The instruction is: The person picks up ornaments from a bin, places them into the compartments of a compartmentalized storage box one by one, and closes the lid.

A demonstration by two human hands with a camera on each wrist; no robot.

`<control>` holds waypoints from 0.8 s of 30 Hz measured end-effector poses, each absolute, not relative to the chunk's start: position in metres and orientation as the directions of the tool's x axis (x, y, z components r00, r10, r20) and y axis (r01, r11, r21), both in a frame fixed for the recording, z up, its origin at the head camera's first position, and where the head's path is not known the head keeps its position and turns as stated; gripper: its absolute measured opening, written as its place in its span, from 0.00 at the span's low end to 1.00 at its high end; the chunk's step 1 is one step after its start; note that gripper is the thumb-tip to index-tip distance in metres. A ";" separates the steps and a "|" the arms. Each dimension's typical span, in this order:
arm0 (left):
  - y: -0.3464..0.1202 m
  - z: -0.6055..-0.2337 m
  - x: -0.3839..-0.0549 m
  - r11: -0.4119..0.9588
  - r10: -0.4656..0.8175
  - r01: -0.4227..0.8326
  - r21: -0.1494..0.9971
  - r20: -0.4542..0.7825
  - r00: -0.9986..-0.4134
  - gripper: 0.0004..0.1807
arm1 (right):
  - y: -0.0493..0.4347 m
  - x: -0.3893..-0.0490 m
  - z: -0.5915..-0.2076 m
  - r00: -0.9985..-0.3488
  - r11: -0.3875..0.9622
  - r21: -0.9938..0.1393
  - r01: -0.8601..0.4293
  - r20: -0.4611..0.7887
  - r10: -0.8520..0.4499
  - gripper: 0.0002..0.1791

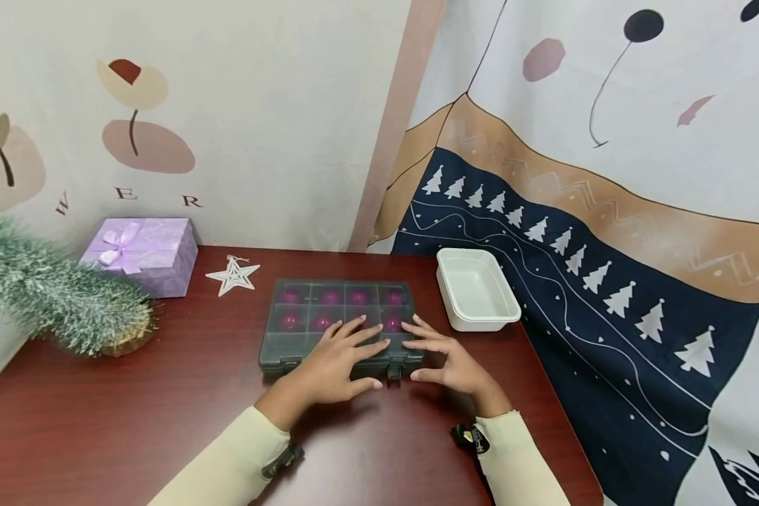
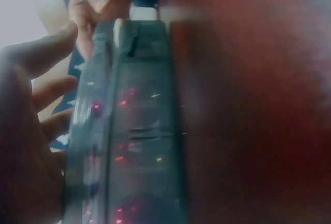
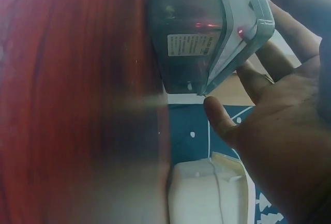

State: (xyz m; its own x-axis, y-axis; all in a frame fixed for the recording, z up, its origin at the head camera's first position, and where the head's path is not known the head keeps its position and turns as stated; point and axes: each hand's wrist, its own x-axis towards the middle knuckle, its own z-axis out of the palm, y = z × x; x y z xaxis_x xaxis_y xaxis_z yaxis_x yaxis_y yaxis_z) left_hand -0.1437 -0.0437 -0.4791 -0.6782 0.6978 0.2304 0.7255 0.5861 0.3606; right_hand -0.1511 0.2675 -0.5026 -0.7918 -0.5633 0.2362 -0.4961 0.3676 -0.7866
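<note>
A dark translucent compartment box (image 1: 291,344) lies on the table with its lid down. Pinkish-red things (image 1: 330,296) show through the lid in the two back rows. My left hand (image 1: 335,360) spreads its fingers over the front middle of the lid, thumb pointing toward the front latch (image 1: 394,371). Over the box's front right corner, my right hand (image 1: 452,362) is spread too, fingertips at the lid's right edge and thumb beside the latch. A printed label (image 3: 192,44) shows on the box's side in the right wrist view. Neither hand grips anything.
A white plastic tub (image 1: 478,288) stands right of the box, near the table's right edge. Behind and left are a white star ornament (image 1: 233,275), a purple gift box (image 1: 164,256) and a small frosted tree (image 1: 63,292) lying tilted. Printed cloths hang behind.
</note>
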 end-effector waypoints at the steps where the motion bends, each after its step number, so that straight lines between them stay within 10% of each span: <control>1: -0.043 -0.481 -0.143 0.591 0.698 0.726 0.350 0.229 -0.679 0.40 | 0.267 -0.151 -0.503 -0.791 0.367 -0.787 -0.496 0.234 -0.566 0.30; 24: -0.035 -0.504 -0.140 0.651 0.670 0.705 0.279 0.225 -0.708 0.37 | 0.268 -0.157 -0.522 -0.797 0.326 -0.811 -0.486 0.258 -0.546 0.23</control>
State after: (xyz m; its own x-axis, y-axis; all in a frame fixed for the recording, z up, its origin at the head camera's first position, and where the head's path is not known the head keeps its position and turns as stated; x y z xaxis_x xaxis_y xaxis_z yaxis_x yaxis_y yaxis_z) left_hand -0.1399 -0.0352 -0.5042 -0.7076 0.6697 0.2255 0.7055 0.6514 0.2792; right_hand -0.1566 0.2683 -0.5224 -0.7971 -0.5457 0.2585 -0.4860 0.3256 -0.8111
